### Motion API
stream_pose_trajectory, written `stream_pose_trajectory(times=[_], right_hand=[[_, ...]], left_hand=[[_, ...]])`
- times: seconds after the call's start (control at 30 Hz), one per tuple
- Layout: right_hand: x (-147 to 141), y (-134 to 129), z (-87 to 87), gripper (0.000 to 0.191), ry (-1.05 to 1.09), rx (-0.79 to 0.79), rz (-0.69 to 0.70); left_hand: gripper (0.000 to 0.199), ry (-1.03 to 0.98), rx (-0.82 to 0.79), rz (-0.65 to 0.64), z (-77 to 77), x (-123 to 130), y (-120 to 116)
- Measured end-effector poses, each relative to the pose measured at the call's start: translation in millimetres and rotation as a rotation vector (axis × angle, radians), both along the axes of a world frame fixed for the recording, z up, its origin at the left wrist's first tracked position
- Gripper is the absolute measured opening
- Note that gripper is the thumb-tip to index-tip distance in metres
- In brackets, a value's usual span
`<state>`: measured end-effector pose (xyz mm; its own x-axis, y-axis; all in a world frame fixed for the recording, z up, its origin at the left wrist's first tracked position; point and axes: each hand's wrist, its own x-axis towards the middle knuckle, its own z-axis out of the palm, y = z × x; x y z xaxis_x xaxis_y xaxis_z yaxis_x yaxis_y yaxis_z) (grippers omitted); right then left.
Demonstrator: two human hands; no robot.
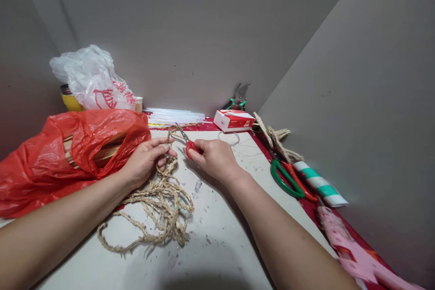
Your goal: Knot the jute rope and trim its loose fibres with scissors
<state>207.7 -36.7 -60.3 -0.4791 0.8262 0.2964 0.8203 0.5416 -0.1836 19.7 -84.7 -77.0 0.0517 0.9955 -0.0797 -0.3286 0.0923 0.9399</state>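
Note:
My left hand pinches a braided straw rope near its upper part, thumb and fingers closed on it. The rest of that tan rope lies in a loose tangle on the white board, below my left hand. In my right hand is a small pair of red-handled scissors. Their blades point up and left, close to the rope strand above my left fingers. Whether the blades touch the strand I cannot tell.
A red plastic bag with flat strips lies left, before a white bag. Glue sticks, a red-white box and pruning shears stand behind. On the right are green-handled scissors, a tape roll and a pink glue gun.

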Motion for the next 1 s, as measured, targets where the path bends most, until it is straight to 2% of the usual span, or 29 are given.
stream_pose_trajectory(times=[0.33,0.5,0.67,0.8,1.0], right_hand=[[1.9,1.8,-1.1,0.033,0.087,-0.033,-0.008],[1.9,-1.9,1.4,0.029,0.033,-0.05,0.099],[-0.6,-5.4,2.3,0.026,-0.034,-0.019,0.165],[-1.2,-4.5,1.2,0.027,-0.062,-0.008,0.186],[2.2,2.1,-2.1,0.03,0.038,0.001,0.102]], left_hand=[[0.03,-0.125,-0.031,0.028,5.5,-1.4,-1.1],[0.03,-0.124,-0.015,0.007,2.1,-2.9,0.0],[0.017,-0.111,0.014,-0.019,2.5,-0.7,-1.0],[0.023,-0.089,0.021,-0.056,5.5,1.2,-2.8],[0.029,-0.095,0.033,-0.055,4.0,0.4,-2.8]])
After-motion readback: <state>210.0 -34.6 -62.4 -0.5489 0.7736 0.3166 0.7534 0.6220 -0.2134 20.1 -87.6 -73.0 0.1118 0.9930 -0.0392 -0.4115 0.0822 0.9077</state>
